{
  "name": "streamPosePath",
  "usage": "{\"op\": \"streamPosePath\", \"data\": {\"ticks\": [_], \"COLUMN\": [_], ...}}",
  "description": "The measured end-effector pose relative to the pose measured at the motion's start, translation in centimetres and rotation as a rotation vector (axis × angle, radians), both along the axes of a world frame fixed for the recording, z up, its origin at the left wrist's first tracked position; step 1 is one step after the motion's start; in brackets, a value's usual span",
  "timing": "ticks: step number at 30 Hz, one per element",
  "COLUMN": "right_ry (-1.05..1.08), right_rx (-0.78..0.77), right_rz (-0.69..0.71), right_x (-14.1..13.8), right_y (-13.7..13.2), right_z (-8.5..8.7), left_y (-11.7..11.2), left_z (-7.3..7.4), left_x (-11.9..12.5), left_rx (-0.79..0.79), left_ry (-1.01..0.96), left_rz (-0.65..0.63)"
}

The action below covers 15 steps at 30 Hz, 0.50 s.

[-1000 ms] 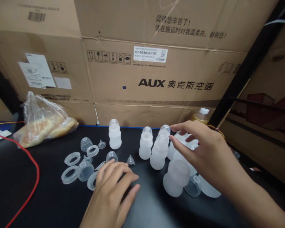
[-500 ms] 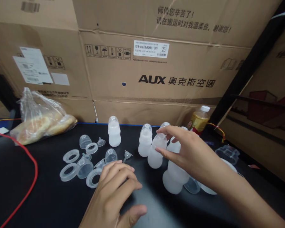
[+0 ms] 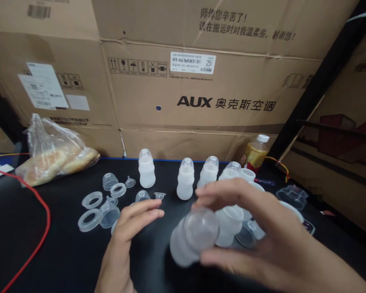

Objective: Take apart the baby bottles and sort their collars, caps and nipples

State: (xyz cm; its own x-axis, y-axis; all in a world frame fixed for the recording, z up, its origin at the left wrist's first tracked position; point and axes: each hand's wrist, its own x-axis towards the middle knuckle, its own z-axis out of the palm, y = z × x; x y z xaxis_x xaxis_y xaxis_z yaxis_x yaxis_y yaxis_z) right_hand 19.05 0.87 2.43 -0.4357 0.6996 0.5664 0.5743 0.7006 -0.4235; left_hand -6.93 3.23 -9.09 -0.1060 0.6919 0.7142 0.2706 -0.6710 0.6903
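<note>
In the head view my right hand (image 3: pixel 256 228) has its thumb and fingers round a small frosted baby bottle (image 3: pixel 184 244), tilted toward me and somewhat blurred. A clear dome cap (image 3: pixel 202 228) covers the bottle's near end. My left hand (image 3: pixel 126 236) holds nothing, its fingers stretched out toward a small clear teat (image 3: pixel 160 196). Left of that hand lie clear rings (image 3: pixel 89 220) and dome caps (image 3: pixel 110 215), partly hidden by it. Capped bottles stand behind, among them one bottle (image 3: pixel 185 181) and another bottle (image 3: pixel 147 171). An uncapped bottle (image 3: pixel 227 226) shows beyond my right hand.
A plastic bag of bread (image 3: pixel 57 158) sits at the back left near a red cable (image 3: pixel 45 215). A drink bottle (image 3: pixel 256 152) stands at the back right. A large cardboard box (image 3: pixel 146 97) walls off the table's far side.
My right hand has brought the capped bottle nearer, tilting it. My left hand has shifted slightly left, its fingers straighter. The small teat near it now sits differently.
</note>
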Motion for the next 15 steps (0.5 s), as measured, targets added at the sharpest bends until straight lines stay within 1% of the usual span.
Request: {"op": "streamPosePath", "data": {"ticks": [3, 4, 5, 6, 9, 11, 13, 15], "right_ry": [-0.017, -0.015, -0.012, -0.008, 0.028, 0.049, 0.061, 0.074], "right_rx": [-0.086, -0.112, -0.133, -0.149, -0.136, -0.099, -0.078, -0.076], "right_rz": [0.17, 0.204, 0.208, 0.178, -0.005, -0.074, -0.091, -0.091], "right_x": [-0.9, -1.3, -1.7, -2.1, -3.2, -3.9, -4.4, -4.7], "right_y": [-0.8, -0.9, -0.9, -0.9, -0.8, -0.7, -0.5, -0.5], "right_z": [0.2, 0.1, -0.1, -0.4, -1.7, -2.6, -3.4, -4.1], "left_y": [0.2, 0.1, -0.2, -0.5, -1.6, -2.1, -2.3, -2.3], "left_z": [0.4, 0.7, 0.9, 1.0, 1.0, 0.6, 0.2, 0.2], "left_x": [0.0, 0.2, 0.5, 0.9, 1.9, 1.9, 1.5, 0.9], "left_rx": [0.004, 0.011, 0.017, 0.021, 0.05, 0.092, 0.119, 0.099], "left_ry": [-0.057, -0.077, -0.1, -0.125, -0.131, -0.037, 0.093, 0.2], "left_rz": [-0.036, -0.049, -0.066, -0.079, -0.094, -0.057, -0.013, 0.013]}}
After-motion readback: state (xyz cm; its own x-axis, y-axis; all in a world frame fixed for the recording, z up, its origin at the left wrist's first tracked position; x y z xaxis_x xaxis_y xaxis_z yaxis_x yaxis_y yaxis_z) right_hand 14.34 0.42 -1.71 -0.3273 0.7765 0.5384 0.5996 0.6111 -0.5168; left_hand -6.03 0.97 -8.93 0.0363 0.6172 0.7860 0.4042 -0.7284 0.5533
